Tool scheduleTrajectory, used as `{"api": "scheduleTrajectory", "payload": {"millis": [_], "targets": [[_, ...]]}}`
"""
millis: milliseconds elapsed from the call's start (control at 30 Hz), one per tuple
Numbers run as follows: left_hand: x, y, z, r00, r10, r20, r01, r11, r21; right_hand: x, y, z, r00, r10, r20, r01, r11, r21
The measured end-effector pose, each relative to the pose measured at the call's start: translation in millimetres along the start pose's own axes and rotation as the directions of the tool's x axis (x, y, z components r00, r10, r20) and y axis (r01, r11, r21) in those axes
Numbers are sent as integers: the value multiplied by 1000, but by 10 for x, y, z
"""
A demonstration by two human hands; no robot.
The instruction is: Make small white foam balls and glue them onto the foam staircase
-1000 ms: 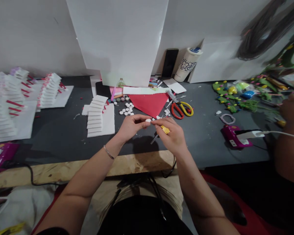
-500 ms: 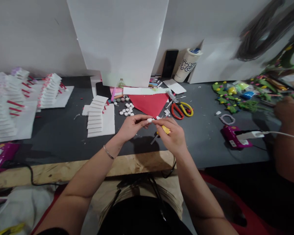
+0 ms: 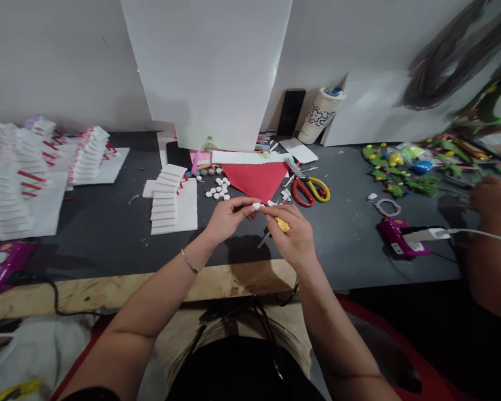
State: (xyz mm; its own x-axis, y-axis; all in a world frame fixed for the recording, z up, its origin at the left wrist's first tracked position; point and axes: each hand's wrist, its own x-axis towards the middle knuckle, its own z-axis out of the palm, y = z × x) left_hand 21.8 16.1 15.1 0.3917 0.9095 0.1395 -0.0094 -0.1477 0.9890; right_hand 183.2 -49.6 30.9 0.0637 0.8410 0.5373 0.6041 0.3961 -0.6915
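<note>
My left hand (image 3: pixel 229 217) pinches a small white rounded piece (image 3: pixel 256 206) between thumb and forefinger. On the other side, my right hand (image 3: pixel 293 231) has its fingertips closed together at the same piece. A yellow object (image 3: pixel 282 224) shows at my right hand's thumb, with a thin grey strip below it; whether the hand holds it or it lies underneath, I cannot tell. Just beyond are a pile of small white rounded pieces (image 3: pixel 217 190) and a red sheet (image 3: pixel 254 179). To the left, overlapping white foam strips (image 3: pixel 165 195) form a stepped row on a white board.
Red and yellow handled pliers (image 3: pixel 311 190) lie right of the red sheet. A phone (image 3: pixel 291 113) and a tumbler (image 3: pixel 320 117) stand at the back. Purple power strips (image 3: pixel 394 236) sit at both sides. Another person's hand (image 3: pixel 495 197) is at far right.
The view has shifted slightly. Both hands stay together at the small white piece, with almost no visible movement.
</note>
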Motion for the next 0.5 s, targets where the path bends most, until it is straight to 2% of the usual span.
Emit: {"api": "scheduleTrajectory", "payload": {"millis": [267,500], "targets": [[7,-5,8,999,-31,-14,30,999,-44,-3,-4,21,1000,8,-1,-8,1000,-5],[40,-85,18,998,-51,-40,43,982,-183,-56,-20,25,997,70,-16,-70,997,41]]}}
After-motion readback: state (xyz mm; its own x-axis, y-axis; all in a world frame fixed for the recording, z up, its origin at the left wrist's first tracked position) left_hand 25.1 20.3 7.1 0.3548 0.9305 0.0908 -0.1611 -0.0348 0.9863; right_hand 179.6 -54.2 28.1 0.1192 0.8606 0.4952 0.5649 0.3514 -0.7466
